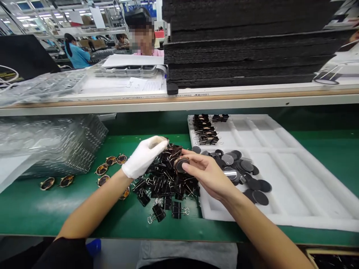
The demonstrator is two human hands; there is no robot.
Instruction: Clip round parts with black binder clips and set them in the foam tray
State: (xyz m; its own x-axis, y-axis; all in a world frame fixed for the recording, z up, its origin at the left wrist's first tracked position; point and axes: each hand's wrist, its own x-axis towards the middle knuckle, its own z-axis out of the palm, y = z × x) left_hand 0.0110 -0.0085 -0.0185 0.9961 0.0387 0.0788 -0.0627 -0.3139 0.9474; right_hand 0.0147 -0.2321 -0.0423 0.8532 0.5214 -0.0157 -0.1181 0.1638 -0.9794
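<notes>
Right grip (206, 171) clasping a round dark-faced piece (178, 164) above heaped black binder clips (165, 185) on the green surface (84, 209), gloved left grip (143, 156) at the heap's far-left edge, hold not determinable, dark discs (254, 184) loose on white tray (284, 168).

Green bench (56, 213): binder clips (164, 185), white tray (297, 173).

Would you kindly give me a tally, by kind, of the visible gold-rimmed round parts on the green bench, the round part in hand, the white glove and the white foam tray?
Gold-rimmed round parts on the green bench: 7
Round part in the right hand: 1
White glove on the left hand: 1
White foam tray: 1
Total: 10
</notes>
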